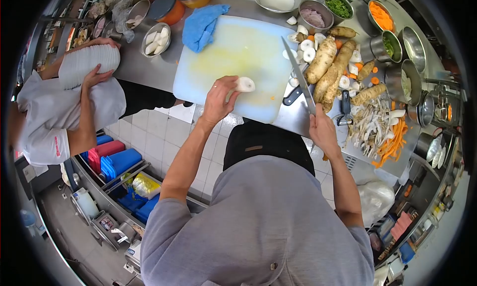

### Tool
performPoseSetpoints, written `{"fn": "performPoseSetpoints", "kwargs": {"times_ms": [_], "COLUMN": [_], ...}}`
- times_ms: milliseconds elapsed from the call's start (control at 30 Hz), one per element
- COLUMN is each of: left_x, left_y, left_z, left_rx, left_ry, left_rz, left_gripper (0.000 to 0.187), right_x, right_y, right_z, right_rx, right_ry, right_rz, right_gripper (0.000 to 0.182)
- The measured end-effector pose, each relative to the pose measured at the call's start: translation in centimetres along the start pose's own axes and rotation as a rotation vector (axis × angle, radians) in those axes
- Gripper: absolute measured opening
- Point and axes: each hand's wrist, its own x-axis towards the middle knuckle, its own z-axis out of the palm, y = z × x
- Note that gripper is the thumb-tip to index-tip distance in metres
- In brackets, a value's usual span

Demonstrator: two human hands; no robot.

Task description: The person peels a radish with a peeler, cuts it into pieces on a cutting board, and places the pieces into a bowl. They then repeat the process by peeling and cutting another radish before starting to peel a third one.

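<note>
My left hand [221, 98] pinches a peeled white root piece [245, 84] between thumb and fingers, over the lower middle of the white cutting board [223, 42]. My right hand [323, 131] grips a long kitchen knife [299, 71] beyond the board's right edge, its blade pointing up and away from me; the fingers cover the handle. Right of the blade lie several unpeeled brown roots [322, 60] among white root ends and orange bits. A black-handled peeler [345, 107] rests near a heap of peelings [367, 129]. Another black handle [293, 96] lies beside the board.
A blue cloth [203, 27] lies on the board's far left corner. To its left stands a bowl of white pieces [156, 40]. Metal bowls with chopped greens [338, 6] and orange pieces [381, 17] line the far right. At left, a co-worker holds stacked white plates [89, 65].
</note>
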Motion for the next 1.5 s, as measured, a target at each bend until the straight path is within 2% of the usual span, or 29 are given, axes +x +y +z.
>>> {"fn": "performPoseSetpoints", "kwargs": {"times_ms": [100,267,600,700,800,900,1000,1033,1133,1200,1333,1500], "left_x": [1.4,3.1,3.8,3.4,3.0,1.5,-1.0,-1.2,-0.8,0.2,2.4,2.9], "left_y": [-0.3,0.5,0.9,0.5,0.5,-0.4,-1.3,-0.9,-0.1,0.3,-0.1,0.3], "left_z": [0.4,0.7,0.7,1.0,0.8,0.5,0.9,0.7,0.6,0.4,0.7,0.5], "left_rx": [0.080,0.161,0.196,0.189,0.199,0.062,-0.053,-0.063,-0.105,-0.047,0.187,0.162], "left_ry": [-0.100,-0.286,-0.332,-0.352,-0.371,-0.236,0.003,0.041,0.094,0.033,-0.235,-0.271], "left_rz": [0.019,-0.153,-0.148,-0.173,-0.235,-0.176,-0.058,-0.042,-0.005,0.008,-0.026,-0.159], "left_gripper": [0.032,0.033,0.037,0.038,0.037,0.038,0.039,0.042,0.038,0.036,0.032,0.034], "right_x": [-1.1,-3.4,-5.0,-2.2,0.3,0.4,0.2,0.0,-0.5,-1.3,-3.0,-4.1], "right_y": [-2.1,-5.1,-7.0,-5.4,-4.6,-1.1,-0.5,-0.6,-0.2,-0.9,-4.2,-5.9], "right_z": [-0.3,-0.7,-2.9,1.9,4.7,4.8,2.6,1.5,0.5,0.4,-0.3,-0.6], "right_rx": [-0.054,-0.193,-0.313,-0.255,-0.191,0.092,0.300,0.259,0.154,0.071,-0.046,-0.137], "right_ry": [-0.028,-0.127,-0.268,-0.245,-0.193,-0.225,-0.205,-0.156,-0.079,-0.030,-0.090,-0.193], "right_rz": [-0.110,-0.211,-0.082,-0.155,-0.161,-0.148,0.249,0.247,0.185,0.085,-0.089,-0.153], "right_gripper": [0.018,0.027,0.036,0.040,0.035,0.035,0.029,0.030,0.030,0.027,0.022,0.018]}}
